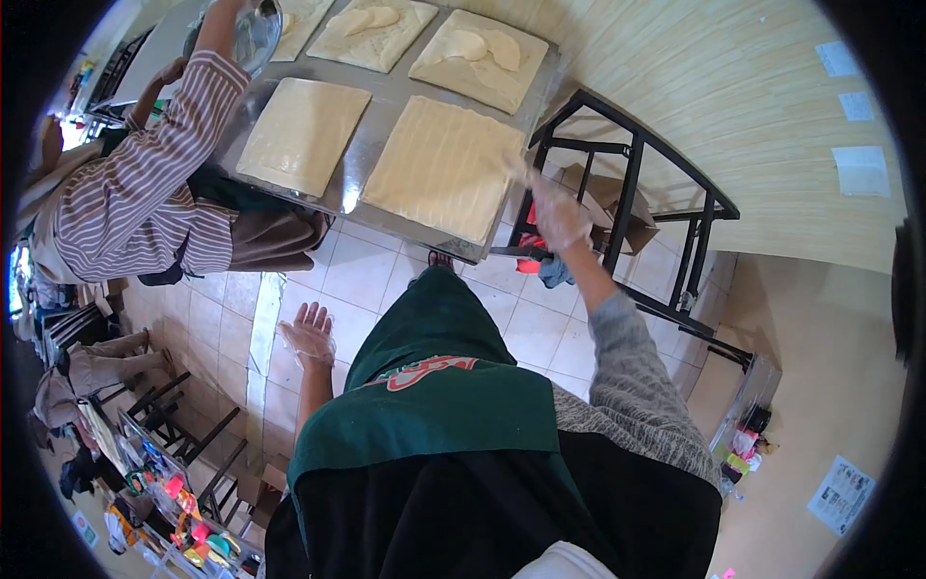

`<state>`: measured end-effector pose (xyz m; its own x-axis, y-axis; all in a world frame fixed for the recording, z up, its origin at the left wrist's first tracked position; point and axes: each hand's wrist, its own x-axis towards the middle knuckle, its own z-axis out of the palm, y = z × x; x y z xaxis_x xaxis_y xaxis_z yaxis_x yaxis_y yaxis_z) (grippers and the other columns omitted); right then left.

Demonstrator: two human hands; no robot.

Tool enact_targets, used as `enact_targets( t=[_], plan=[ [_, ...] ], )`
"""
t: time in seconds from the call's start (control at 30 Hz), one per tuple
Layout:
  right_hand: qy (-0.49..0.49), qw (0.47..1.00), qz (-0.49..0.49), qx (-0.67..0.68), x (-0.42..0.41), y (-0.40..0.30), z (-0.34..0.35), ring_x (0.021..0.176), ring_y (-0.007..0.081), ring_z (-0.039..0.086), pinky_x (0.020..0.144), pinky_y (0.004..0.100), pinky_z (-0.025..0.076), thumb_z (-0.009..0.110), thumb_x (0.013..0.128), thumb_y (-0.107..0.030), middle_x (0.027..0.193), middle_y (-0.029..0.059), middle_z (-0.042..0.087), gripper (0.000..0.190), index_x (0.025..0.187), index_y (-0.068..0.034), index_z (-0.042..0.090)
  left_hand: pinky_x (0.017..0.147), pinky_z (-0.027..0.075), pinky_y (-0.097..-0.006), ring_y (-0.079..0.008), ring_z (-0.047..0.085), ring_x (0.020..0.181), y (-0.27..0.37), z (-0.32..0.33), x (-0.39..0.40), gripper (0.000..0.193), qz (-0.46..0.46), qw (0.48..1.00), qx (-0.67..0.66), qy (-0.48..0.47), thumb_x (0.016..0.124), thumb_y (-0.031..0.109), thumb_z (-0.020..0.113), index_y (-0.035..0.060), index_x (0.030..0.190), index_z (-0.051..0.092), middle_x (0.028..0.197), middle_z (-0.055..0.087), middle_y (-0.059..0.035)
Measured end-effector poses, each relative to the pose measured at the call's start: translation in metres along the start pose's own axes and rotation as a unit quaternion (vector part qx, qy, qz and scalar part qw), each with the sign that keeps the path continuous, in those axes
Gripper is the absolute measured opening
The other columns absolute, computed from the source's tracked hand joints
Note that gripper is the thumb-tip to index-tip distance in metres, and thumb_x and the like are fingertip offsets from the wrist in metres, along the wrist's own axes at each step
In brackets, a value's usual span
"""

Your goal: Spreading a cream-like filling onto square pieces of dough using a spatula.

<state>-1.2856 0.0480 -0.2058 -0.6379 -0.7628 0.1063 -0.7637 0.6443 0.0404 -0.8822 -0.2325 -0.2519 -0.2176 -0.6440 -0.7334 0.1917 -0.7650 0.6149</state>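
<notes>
My right hand (553, 210), in a clear plastic glove, is raised at the right edge of the metal table (354, 166), fingers blurred near the corner of a ridged square dough sheet (445, 166). I see nothing held in it. My left hand (309, 336), gloved too, hangs over the floor left of my green apron, fingers apart and empty. A smoother dough sheet (304, 134) lies left of the ridged one. Behind them are dough sheets topped with pale, creamy mounds, one at the back right (481, 58), another at the back middle (372, 29).
A co-worker in a striped sleeve (166, 137) reaches to a clear bowl (257, 40) at the table's left. A black metal frame (629, 188) stands right of the table, by a cardboard box (629, 217). Behind me to the left is a cluttered table (192, 506).
</notes>
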Motion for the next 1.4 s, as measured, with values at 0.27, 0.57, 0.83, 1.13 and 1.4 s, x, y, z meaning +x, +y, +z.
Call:
enact_targets(
  t=[0.27, 0.57, 0.83, 1.13, 1.4],
  plan=[
    [-0.035, 0.980, -0.014, 0.194, -0.066, -0.047, -0.035, 0.061, 0.0310, 0.057, 0.050, 0.0401, 0.045, 0.046, 0.079, -0.007, 0.066, 0.0167, 0.054, 0.044, 0.123, -0.010, 0.042, 0.097, 0.028, -0.0411, -0.0315, 0.037, 0.117, -0.009, -0.009, -0.013, 0.078, -0.042, 0.997, -0.042, 0.056, 0.083, 0.065, 0.015, 0.0021, 0.127, 0.033, 0.129, 0.037, -0.0177],
    [-0.131, 0.988, 0.043, 0.073, -0.057, -0.048, -0.024, 0.056, 0.0280, 0.058, 0.047, 0.0397, 0.047, 0.043, 0.083, -0.011, 0.063, 0.0150, 0.055, 0.043, 0.125, -0.009, 0.038, 0.099, 0.026, -0.0426, -0.0323, 0.036, 0.118, 0.006, 0.003, -0.002, 0.079, 0.003, 1.000, -0.012, 0.010, 0.083, 0.064, 0.017, 0.0018, 0.128, 0.031, 0.131, 0.034, -0.0193],
    [-0.080, 0.796, 0.285, 0.529, -0.058, -0.029, -0.017, 0.051, 0.0100, 0.043, 0.047, 0.0267, 0.037, 0.044, 0.089, -0.023, 0.061, -0.0016, 0.046, 0.029, 0.111, -0.009, 0.056, 0.100, 0.025, -0.0419, -0.0324, 0.034, 0.120, -0.008, -0.011, -0.016, 0.080, -0.026, 0.998, -0.041, 0.044, 0.083, 0.065, 0.015, 0.0017, 0.129, 0.030, 0.132, 0.033, -0.0189],
    [-0.163, 0.691, 0.350, 0.612, 0.015, 0.026, -0.004, 0.041, 0.0038, 0.029, 0.037, 0.0199, 0.024, 0.043, 0.091, -0.028, 0.051, -0.0083, 0.032, 0.031, 0.112, -0.009, 0.056, 0.102, 0.021, -0.0409, -0.0314, 0.028, 0.125, 0.005, 0.002, -0.010, 0.081, -0.001, 1.000, -0.014, 0.003, 0.083, 0.065, 0.013, 0.0017, 0.131, 0.027, 0.136, 0.028, -0.0180],
    [-0.257, 0.724, 0.316, 0.557, -0.025, 0.018, -0.011, 0.043, 0.0041, 0.028, 0.039, 0.0203, 0.023, 0.038, 0.093, -0.021, 0.053, -0.0084, 0.032, 0.029, 0.110, -0.011, 0.059, 0.100, 0.024, -0.0422, -0.0313, 0.033, 0.122, -0.004, -0.014, -0.012, 0.079, -0.025, 0.998, -0.050, 0.027, 0.084, 0.063, 0.015, 0.0013, 0.130, 0.029, 0.134, 0.032, -0.0181]
  ],
)
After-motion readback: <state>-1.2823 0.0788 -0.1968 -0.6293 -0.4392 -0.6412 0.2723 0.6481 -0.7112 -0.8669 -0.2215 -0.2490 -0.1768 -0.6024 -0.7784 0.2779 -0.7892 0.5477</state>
